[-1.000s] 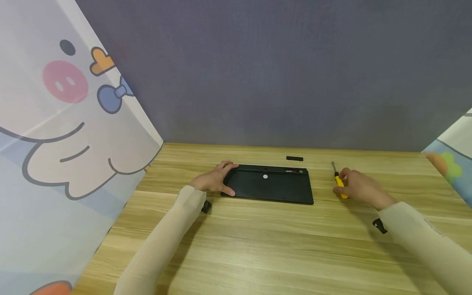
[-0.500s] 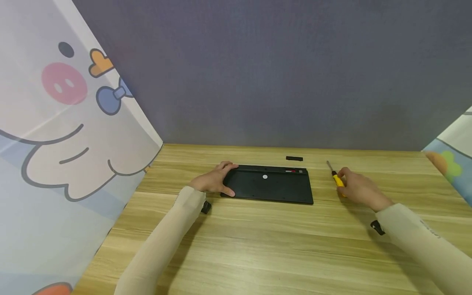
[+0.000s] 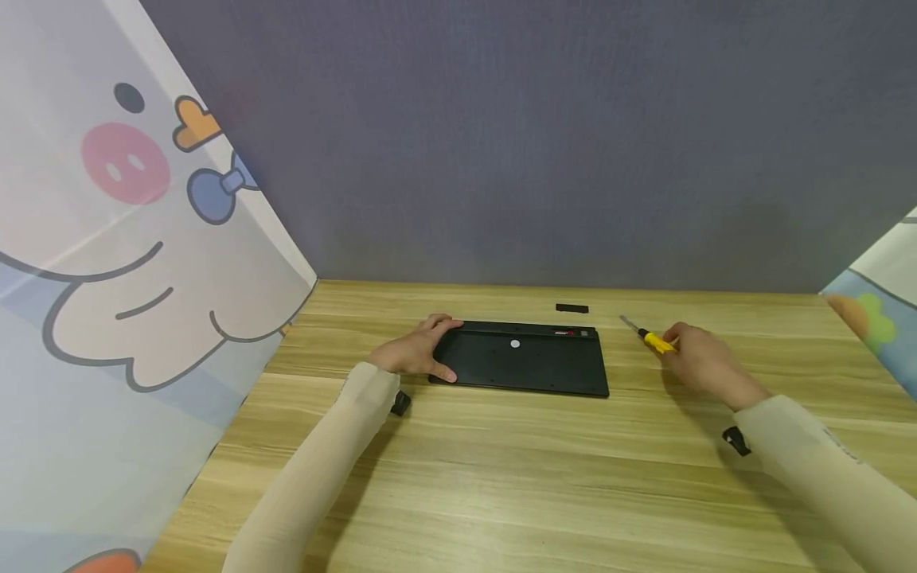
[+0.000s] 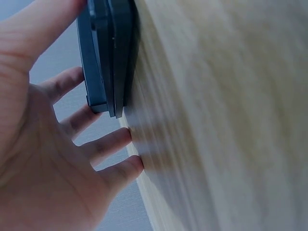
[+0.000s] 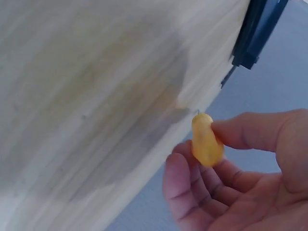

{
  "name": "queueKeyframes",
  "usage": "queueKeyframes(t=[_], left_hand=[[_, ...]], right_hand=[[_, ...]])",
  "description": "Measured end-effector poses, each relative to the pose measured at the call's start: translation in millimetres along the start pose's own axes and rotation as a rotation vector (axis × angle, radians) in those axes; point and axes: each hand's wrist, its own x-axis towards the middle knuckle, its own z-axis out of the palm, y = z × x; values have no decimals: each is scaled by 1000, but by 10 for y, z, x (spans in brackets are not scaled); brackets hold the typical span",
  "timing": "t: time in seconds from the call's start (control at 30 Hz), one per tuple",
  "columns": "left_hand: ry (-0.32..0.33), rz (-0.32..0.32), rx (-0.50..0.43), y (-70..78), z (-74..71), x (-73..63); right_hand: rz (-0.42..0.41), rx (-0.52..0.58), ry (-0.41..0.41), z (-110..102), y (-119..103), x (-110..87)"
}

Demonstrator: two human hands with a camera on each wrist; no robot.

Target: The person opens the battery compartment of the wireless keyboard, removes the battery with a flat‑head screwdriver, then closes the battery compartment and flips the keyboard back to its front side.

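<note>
A flat black keyboard lies underside up on the wooden table, with a small open slot near its far right corner showing red and white. My left hand grips the keyboard's left end, thumb at the near edge and fingers at the far edge. In the left wrist view two fingertips reach past the keyboard to the tabletop. To the right of the keyboard, my right hand holds a screwdriver by its yellow handle. Its metal shaft points away and left.
A small black strip-shaped cover lies behind the keyboard, by the table's back edge. A grey panel rises behind the wooden table. Cartoon-printed walls stand at the left and right.
My right hand has turned the screwdriver, its tip swinging left toward the keyboard. More of the yellow handle is now covered by the fingers. The left hand and keyboard stay put.
</note>
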Motion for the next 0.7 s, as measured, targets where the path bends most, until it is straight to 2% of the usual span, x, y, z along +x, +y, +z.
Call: queueKeyframes(t=[0.33, 0.7], left_hand=[[-2, 5, -5, 10, -5, -7], [-2, 0, 7, 9, -1, -2]], right_hand=[[-103, 13, 240, -69, -135, -13], [-170, 158, 538, -100, -315, 5]])
